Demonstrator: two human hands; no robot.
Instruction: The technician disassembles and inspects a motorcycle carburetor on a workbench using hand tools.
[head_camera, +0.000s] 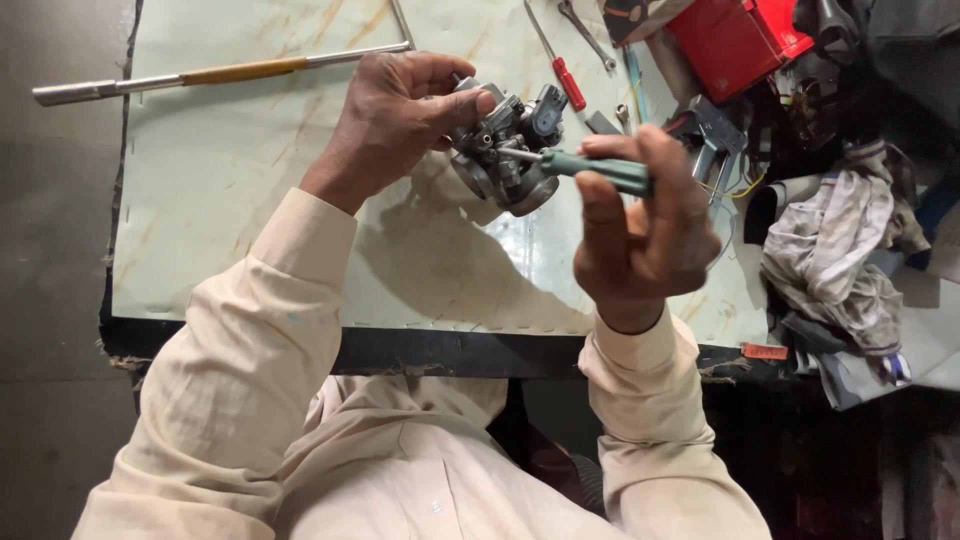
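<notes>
Grey metal carburettor (505, 150) sits gripped in my left hand (395, 115) at upper centre — my right hand (645, 225) clamps a green-handled screwdriver (590, 170) against it. Rags (835, 255) crowd the right edge; a long rod (200, 75) lies upper left.

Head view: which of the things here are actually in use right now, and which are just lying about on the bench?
In use:
left hand holding the carburetor
right hand holding the green-handled screwdriver, tip at the carburetor

Lying about:
long socket wrench
red-handled screwdriver
spanner
red box
bundle of rags
marbled bench top
</notes>
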